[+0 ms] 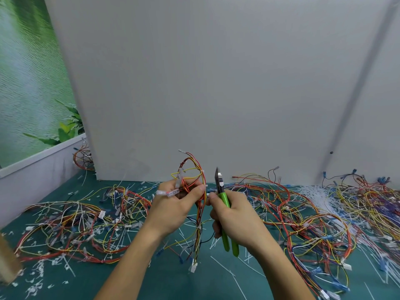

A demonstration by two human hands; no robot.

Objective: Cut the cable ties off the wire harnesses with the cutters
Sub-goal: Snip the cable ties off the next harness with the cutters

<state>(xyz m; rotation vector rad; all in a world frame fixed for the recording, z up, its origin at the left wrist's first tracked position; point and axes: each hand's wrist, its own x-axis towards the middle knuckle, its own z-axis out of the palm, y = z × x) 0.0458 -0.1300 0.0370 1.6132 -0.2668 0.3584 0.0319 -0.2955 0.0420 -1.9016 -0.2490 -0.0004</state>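
Head camera view, looking down at two bare hands over a green table mat [151,278]. The left hand [173,204] holds one wire harness [194,176] of red, yellow and orange wires, its fingers curled around the bundle and the thumb pressed against the wires. A loop of the harness rises above the hand; the rest hangs down to a white connector [192,267] near the mat. A white cable tie [198,228] is wrapped around the hanging part.

The right hand [231,213] grips green-handled cutters [224,200], fingers wrapped around both handles. The dark blades point upward, just right of the harness loop and apart from it. Whether the blades are fully together cannot be told.

Tangled harnesses lie heaped on the mat at left [82,224] and at right [303,213]. Short white offcuts of ties [39,267] are scattered about. A sheaf of uncut white ties [313,193] lies at the back right. A plain grey board [216,83] stands upright behind everything.
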